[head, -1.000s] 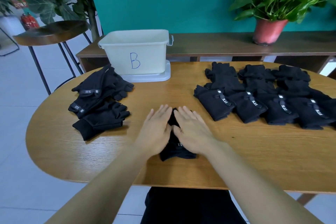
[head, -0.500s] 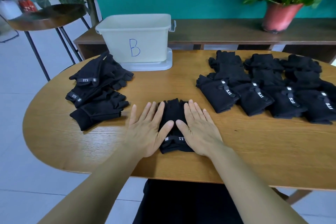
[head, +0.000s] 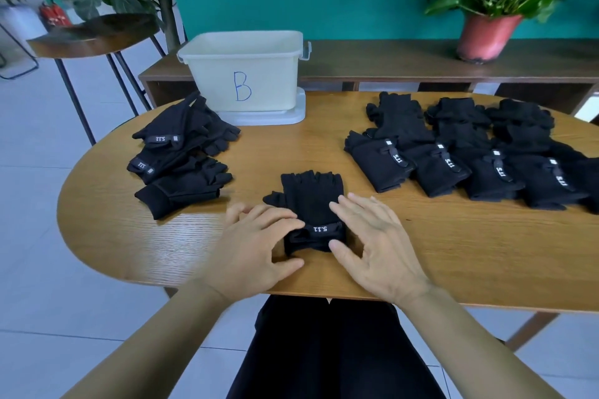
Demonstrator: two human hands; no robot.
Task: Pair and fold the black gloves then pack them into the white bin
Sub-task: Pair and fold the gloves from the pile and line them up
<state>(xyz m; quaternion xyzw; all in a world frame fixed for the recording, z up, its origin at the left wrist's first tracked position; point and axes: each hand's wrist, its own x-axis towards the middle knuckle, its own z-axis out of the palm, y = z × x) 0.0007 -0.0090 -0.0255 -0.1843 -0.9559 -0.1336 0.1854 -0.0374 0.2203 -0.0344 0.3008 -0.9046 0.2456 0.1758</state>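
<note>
Because the black fingerless gloves (head: 311,204) lying at the near middle of the table (head: 453,253) are soft fabric, they should handle as something light, limp and a little springy. There is no weight to speak of and nothing to break, but a fold will likely creep open unless it is pressed flat. The cloth should grip the wooden top rather than slide, so dragging would bunch it; lifting is the safer bet. The stiffest part looks to be the cuff strap (head: 321,229) with its white lettering. That near end, pinched through the layers at its two corners, seems the best place to take hold for folding it forward over the finger stubs. Whether two gloves lie stacked there or only one I cannot say for sure, though the cuff looks doubled.

The left hand (head: 256,249) is spread and relaxed, fingertips resting on the left end of the cuff. The right hand (head: 376,246) is likewise spread, thumb tip at the cuff's near right corner, fingers over the right edge. Neither pinches anything.

The long axis runs straight away from the person: cuff nearest, cut-off finger ends pointing at the far edge, roughly toward the white bin (head: 246,74), thumb stub sticking out left. A loose heap (head: 181,159) of gloves lies to the left and rows of folded pairs (head: 470,159) to the right, both well apart from it.
</note>
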